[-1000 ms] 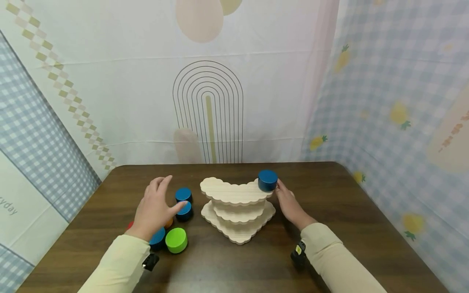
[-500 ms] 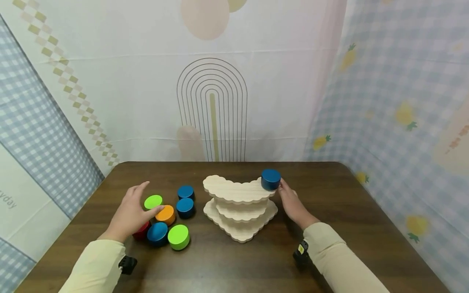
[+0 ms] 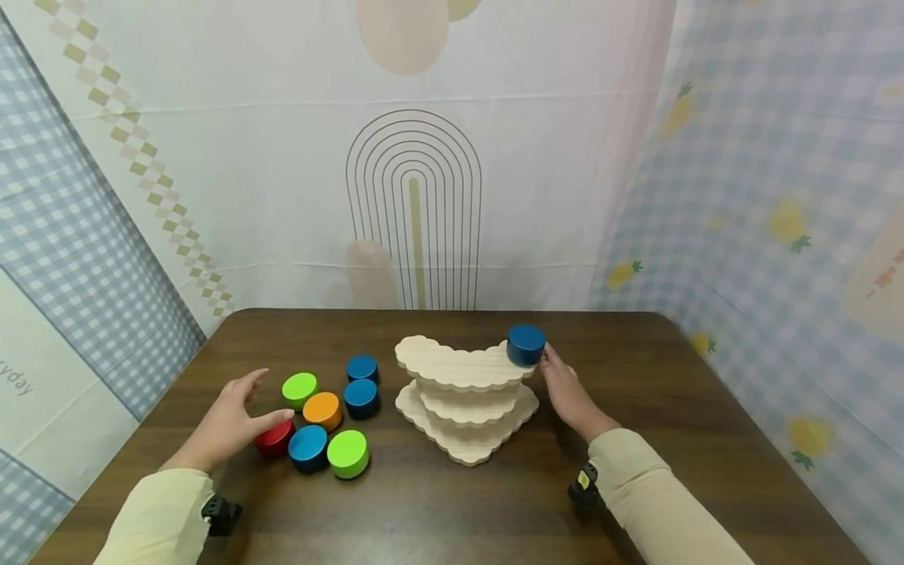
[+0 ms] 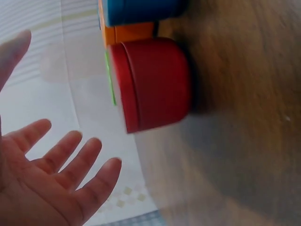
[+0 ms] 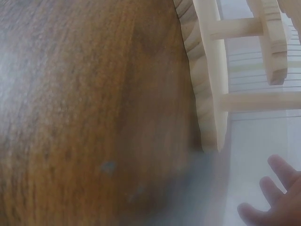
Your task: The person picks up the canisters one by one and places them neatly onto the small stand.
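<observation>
In the head view my left hand point(image 3: 224, 424) is spread beside a red cylinder point(image 3: 275, 438), thumb tip close to its top; whether they touch is unclear. The left wrist view shows the fingers apart, with nothing between them, and the red cylinder point(image 4: 157, 84) on its base. A pale wooden tiered stand point(image 3: 462, 369) with scalloped edges stands mid-table. One blue cylinder point(image 3: 526, 345) sits on its top tier's right end. My right hand point(image 3: 570, 396) reaches to that end, fingertips partly hidden behind the cylinder. Some right fingers point(image 5: 273, 188) look extended in the right wrist view.
Loose cylinders stand left of the stand: an orange one point(image 3: 322, 411), a green one point(image 3: 300, 390) behind it, another green one point(image 3: 348, 453) in front, and several blue ones, one point(image 3: 308, 448) beside the red. The dark wooden table point(image 3: 452, 518) meets a curtain point(image 3: 551, 196) at the back.
My left hand has moved left and toward me, away from the blue cylinders, uncovering the orange, green and red ones. My right hand stays by the stand's top right end.
</observation>
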`<state>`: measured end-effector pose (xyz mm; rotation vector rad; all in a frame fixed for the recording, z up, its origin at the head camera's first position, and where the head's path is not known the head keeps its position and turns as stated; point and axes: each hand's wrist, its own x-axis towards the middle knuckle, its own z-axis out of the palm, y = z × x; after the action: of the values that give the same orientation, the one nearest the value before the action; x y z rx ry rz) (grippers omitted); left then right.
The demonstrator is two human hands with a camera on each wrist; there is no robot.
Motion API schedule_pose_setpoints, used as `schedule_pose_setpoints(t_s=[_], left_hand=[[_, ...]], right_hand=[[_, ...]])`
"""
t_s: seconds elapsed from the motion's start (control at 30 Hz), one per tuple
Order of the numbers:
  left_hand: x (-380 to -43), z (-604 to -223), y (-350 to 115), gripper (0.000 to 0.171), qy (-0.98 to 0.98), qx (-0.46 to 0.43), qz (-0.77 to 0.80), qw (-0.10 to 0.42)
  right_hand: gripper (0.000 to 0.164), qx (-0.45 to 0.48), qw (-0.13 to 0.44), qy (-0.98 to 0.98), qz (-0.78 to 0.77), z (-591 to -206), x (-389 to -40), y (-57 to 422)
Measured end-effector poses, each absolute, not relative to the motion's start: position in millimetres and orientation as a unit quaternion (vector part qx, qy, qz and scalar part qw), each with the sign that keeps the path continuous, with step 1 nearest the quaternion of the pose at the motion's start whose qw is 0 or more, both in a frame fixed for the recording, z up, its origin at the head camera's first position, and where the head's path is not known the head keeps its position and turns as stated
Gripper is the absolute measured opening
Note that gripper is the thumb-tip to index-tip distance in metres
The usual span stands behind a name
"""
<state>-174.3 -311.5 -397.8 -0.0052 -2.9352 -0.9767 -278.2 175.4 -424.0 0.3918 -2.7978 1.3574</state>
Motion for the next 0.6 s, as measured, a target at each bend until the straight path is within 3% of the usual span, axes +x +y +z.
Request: schedule_pose_setpoints(t_s=[0.6], left_hand=[[-169,-422,-343,0.088,-0.921,0.024,-0.381,-0.074]], right_hand=[[0.052,0.139,0.006,-0.888,0.439,-426,-280,177]])
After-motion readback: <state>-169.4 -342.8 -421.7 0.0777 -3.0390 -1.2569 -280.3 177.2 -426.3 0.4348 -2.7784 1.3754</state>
